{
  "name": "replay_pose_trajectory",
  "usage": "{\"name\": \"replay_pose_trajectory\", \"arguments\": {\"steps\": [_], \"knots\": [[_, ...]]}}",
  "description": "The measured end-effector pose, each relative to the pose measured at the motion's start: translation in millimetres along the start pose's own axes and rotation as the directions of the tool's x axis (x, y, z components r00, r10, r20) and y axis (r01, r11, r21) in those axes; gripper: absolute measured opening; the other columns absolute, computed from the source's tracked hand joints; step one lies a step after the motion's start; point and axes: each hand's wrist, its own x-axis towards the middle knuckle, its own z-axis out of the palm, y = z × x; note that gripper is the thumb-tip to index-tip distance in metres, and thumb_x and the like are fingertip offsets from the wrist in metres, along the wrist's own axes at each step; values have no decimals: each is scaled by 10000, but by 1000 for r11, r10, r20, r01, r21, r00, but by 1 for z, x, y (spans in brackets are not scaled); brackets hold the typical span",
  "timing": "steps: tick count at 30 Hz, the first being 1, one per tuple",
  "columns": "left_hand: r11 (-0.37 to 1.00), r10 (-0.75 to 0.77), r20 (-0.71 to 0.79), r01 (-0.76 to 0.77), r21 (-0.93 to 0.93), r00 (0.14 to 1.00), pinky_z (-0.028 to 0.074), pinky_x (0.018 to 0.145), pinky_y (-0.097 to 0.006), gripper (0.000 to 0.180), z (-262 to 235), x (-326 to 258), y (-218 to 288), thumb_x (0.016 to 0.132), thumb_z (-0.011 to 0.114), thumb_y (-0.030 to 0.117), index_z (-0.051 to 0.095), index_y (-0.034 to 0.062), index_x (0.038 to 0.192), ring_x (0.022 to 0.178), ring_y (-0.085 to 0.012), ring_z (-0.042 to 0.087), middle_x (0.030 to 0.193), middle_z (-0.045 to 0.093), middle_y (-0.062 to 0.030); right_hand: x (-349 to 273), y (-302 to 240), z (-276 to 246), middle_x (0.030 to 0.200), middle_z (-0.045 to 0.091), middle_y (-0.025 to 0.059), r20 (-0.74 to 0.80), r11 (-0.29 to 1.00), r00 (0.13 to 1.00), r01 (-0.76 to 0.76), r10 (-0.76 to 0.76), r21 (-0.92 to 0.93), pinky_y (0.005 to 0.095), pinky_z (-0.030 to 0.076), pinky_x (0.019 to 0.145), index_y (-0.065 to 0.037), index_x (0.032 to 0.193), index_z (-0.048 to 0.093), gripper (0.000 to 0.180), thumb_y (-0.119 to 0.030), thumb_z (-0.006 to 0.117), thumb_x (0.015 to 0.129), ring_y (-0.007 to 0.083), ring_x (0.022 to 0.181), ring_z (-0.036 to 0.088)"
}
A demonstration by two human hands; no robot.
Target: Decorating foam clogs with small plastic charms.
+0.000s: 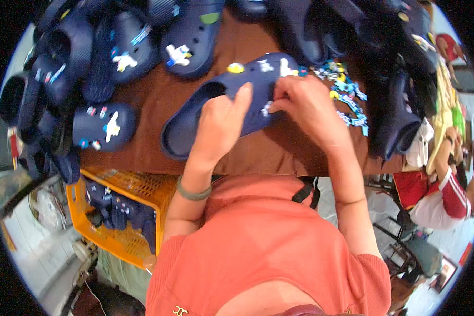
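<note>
A navy blue foam clog [195, 113] lies on its side on the brown table [142, 97]. My left hand [220, 124] grips it across the middle, thumb over the upper. My right hand [303, 102] pinches a small white charm [267, 108] against the clog's front. A yellow charm [235, 68] and white charms [285, 68] sit on the clog's toe. A heap of small blue and yellow charms [347, 95] lies just right of my right hand.
Many more navy clogs with charms [110, 58] are piled along the table's far and left sides, others at the right [400, 110]. An orange plastic crate [121, 210] with clogs stands below the table's left. Another person in red and white [447, 195] sits at the right.
</note>
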Motion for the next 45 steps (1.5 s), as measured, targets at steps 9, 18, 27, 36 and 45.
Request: {"name": "replay_pose_trajectory", "arguments": {"steps": [9, 18, 27, 36, 45], "knots": [[886, -185, -35, 151, -438, 982, 417, 540, -328, 472, -1, -3, 23, 1009, 478, 332, 642, -75, 837, 594, -108, 534, 644, 611, -52, -51, -6, 27, 697, 619, 94, -256, 995, 966, 57, -35, 80, 434, 427, 642, -73, 754, 597, 181, -185, 739, 761, 308, 708, 618], [840, -291, -35, 238, -488, 956, 405, 549, -309, 435, -3, -3, 24, 1003, 500, 323, 634, -66, 860, 629, -71, 477, 660, 547, 1, -82, 90, 4, 846, 652, 136, -494, 922, 828, -368, 267, -118, 435, 479, 669, -63, 954, 700, 189, -116, 728, 775, 333, 753, 629], [914, -139, 39, 143, -380, 990, 481, 686, -257, 420, 2, -2, 3, 1000, 508, 342, 659, -49, 1016, 762, -84, 600, 864, 669, -40, -79, 78, 12, 977, 649, 144, -476, 959, 858, -268, 193, -95, 404, 471, 799, -37, 1043, 664, 189, -53, 642, 856, 337, 910, 607], [886, -139, -15, 118, -448, 990, 430, 576, -416, 535, 1, 0, 10, 1006, 457, 398, 611, -64, 783, 580, -324, 575, 620, 517, -237, -48, -23, 32, 913, 641, 47, -255, 932, 944, 273, -211, 240, 373, 415, 830, -96, 982, 678, 221, -102, 736, 769, 234, 860, 599], [951, -130, -30, 116, -287, 991, 418, 537, -441, 593, -2, -3, 11, 994, 459, 444, 614, -54, 711, 543, -393, 562, 580, 505, -256, -24, -23, 27, 858, 641, 33, -213, 936, 974, 148, -81, 318, 353, 398, 819, -98, 914, 655, 202, -136, 761, 747, 236, 831, 580]]}}
